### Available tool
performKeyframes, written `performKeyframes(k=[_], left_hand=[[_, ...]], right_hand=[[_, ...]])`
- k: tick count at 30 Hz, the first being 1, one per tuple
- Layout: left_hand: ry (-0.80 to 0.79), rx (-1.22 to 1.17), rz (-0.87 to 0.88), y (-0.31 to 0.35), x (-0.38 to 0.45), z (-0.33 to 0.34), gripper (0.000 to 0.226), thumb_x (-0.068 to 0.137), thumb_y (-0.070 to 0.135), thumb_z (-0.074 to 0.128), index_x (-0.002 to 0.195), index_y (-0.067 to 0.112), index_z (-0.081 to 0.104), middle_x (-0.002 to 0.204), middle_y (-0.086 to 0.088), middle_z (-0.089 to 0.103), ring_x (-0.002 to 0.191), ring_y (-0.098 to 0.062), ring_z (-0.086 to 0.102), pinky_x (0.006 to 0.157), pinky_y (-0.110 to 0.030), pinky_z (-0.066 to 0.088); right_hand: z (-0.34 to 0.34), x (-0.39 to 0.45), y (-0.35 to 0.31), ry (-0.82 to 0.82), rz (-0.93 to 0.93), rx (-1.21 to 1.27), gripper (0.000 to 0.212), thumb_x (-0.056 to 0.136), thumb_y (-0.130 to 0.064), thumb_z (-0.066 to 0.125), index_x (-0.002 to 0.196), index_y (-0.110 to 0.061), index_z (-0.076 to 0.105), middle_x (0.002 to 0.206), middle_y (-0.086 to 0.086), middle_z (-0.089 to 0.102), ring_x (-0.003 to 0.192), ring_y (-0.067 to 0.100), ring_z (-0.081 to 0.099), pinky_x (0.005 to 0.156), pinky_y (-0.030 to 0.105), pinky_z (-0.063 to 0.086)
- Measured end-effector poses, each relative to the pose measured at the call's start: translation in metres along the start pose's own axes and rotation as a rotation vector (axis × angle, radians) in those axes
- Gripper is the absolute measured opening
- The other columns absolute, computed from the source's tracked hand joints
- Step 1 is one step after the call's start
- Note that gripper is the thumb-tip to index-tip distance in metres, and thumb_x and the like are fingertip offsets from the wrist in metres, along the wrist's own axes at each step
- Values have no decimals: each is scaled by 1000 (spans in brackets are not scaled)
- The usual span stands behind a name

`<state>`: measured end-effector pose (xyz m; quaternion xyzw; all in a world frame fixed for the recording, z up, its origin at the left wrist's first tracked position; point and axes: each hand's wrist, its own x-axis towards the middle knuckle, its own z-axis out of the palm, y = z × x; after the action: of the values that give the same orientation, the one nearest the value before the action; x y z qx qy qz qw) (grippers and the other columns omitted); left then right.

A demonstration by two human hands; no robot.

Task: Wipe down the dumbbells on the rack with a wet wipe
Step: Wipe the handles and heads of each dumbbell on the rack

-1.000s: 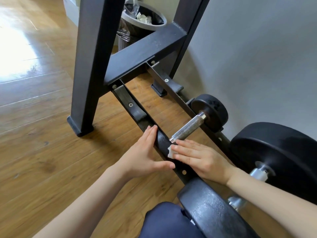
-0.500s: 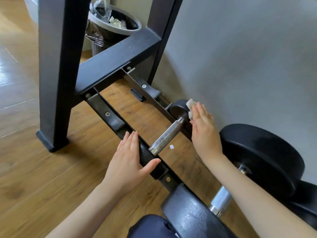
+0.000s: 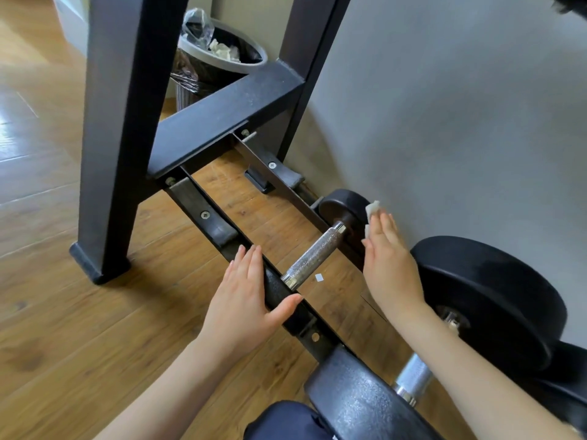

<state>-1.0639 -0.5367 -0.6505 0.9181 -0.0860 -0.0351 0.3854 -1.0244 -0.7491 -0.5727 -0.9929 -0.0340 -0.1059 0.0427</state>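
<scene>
A small dumbbell (image 3: pixel 314 258) with a knurled steel handle lies across the two low rails of the black rack (image 3: pixel 203 214). Its far black head (image 3: pixel 341 208) sits by the wall. My right hand (image 3: pixel 389 265) presses a white wet wipe (image 3: pixel 371 209) flat against the wall side of that head, fingers straight. My left hand (image 3: pixel 246 300) lies flat over the dumbbell's near end on the front rail, thumb spread; that near head is hidden under it. A much larger dumbbell (image 3: pixel 489 300) sits on the rails to the right, its handle behind my right forearm.
A grey wall (image 3: pixel 460 106) runs close behind the rack. A bin (image 3: pixel 219 58) with a plastic liner and crumpled wipes stands behind the rack's upright legs. Wood floor (image 3: pixel 63 312) spreads to the left. A tiny white scrap (image 3: pixel 319 277) lies under the handle.
My right hand carried the wipe from the near end of the small dumbbell to its far head by the wall, and stayed there. The left hand held its place.
</scene>
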Motion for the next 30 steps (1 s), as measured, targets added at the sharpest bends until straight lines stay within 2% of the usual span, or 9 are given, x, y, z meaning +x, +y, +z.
performKeyframes(k=[3, 6, 9, 15, 17, 20, 25, 28, 30], left_hand=[[11, 0, 17, -1, 0, 1, 116, 63, 85, 10, 155, 14, 2, 163, 1, 4, 140, -2, -14, 114, -22, -6], [-1, 12, 24, 0, -1, 0, 117, 70, 92, 19, 155, 14, 1, 163, 0, 3, 142, -4, -13, 113, -22, -7], [-7, 11, 10, 1, -1, -2, 110, 76, 86, 26, 155, 14, 1, 163, 0, 3, 148, -10, -7, 114, -23, -4], [15, -3, 13, -1, 0, 1, 117, 63, 86, 11, 155, 14, 3, 163, 0, 6, 141, -2, -11, 114, -22, -5], [10, -15, 13, -1, 0, 2, 117, 65, 88, 13, 155, 14, 3, 163, 1, 6, 140, -1, -12, 114, -22, -5], [-2, -14, 13, -1, 1, 0, 117, 69, 91, 17, 155, 13, 3, 163, 0, 6, 147, -8, -7, 115, -23, -4], [-31, -26, -6, 5, -1, -5, 103, 78, 76, 31, 155, 13, 4, 163, -1, 7, 149, -11, -5, 118, -27, 0], [-125, -38, -4, 5, 0, -13, 101, 82, 71, 41, 155, 15, -1, 162, 1, 0, 148, -10, -8, 119, -28, 2], [-254, -102, -19, 2, -1, -24, 103, 83, 67, 47, 154, 18, -9, 160, 6, -8, 147, -8, -11, 118, -28, 3]], right_hand=[[2, 21, -11, -4, 10, 10, 52, 101, -14, 36, 149, -6, 19, 157, 13, 18, 146, 24, 8, 118, 37, 17], [2, 58, -27, -62, -135, -128, 44, 101, -16, 39, 144, -9, 35, 155, 7, 26, 146, 23, 11, 117, 33, 10], [1, 72, -26, -142, -242, -247, 42, 100, -17, 41, 142, -12, 39, 153, 4, 30, 145, 21, 14, 117, 34, 9], [-1, 12, 2, -6, -98, 8, 54, 97, -5, 42, 148, -5, 23, 155, 11, 22, 145, 23, 12, 117, 41, 20], [5, 4, 2, 14, -89, 6, 58, 97, -5, 43, 149, -3, 17, 156, 13, 18, 144, 24, 8, 117, 41, 20], [4, 21, -10, 7, -77, 29, 55, 97, -8, 44, 149, -6, 23, 156, 10, 21, 146, 26, 9, 117, 35, 14], [-1, 48, -9, -49, -208, -8, 48, 95, -1, 45, 142, -11, 41, 149, 4, 39, 143, 24, 23, 116, 40, 25], [-6, 29, 3, 48, -102, 80, 49, 95, 3, 43, 142, -12, 42, 147, 5, 41, 137, 23, 36, 108, 30, 29], [-6, 13, 8, 89, -29, 93, 47, 95, 4, 44, 140, -8, 44, 146, 9, 42, 131, 26, 44, 106, 31, 33]])
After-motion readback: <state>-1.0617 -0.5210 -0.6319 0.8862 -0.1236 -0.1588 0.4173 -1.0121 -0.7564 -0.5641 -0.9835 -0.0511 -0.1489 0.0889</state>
